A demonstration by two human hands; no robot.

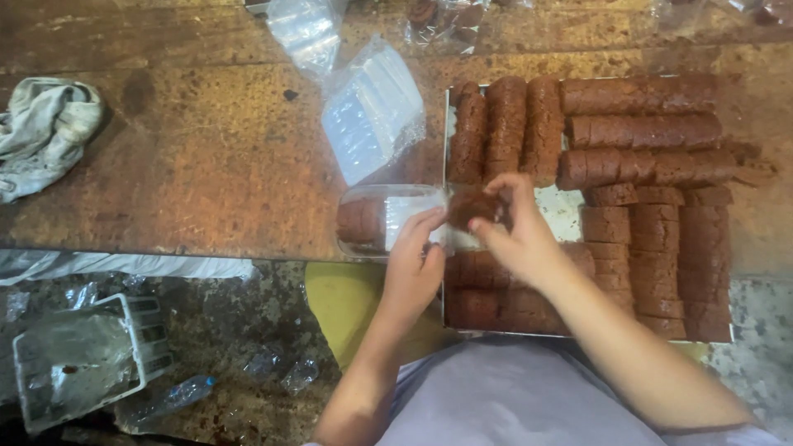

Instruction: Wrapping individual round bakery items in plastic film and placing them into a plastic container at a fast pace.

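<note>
My right hand [520, 235] pinches a round brown cake slice [472, 206] at the mouth of a clear plastic bag [388, 216] lying on its side. My left hand [413, 264] holds the bag's open end. More brown slices [357, 220] sit inside the bag at its far left end. Under my hands a metal tray [562, 215] holds several sliced brown cake logs [640, 128] in rows.
A stack of clear plastic bags [372, 111] lies on the worn wooden table [206, 157], with more bags [310, 29] behind. A grey rag [41, 132] sits at the table's left. On the floor stand a white crate [78, 359] and a plastic bottle [169, 398].
</note>
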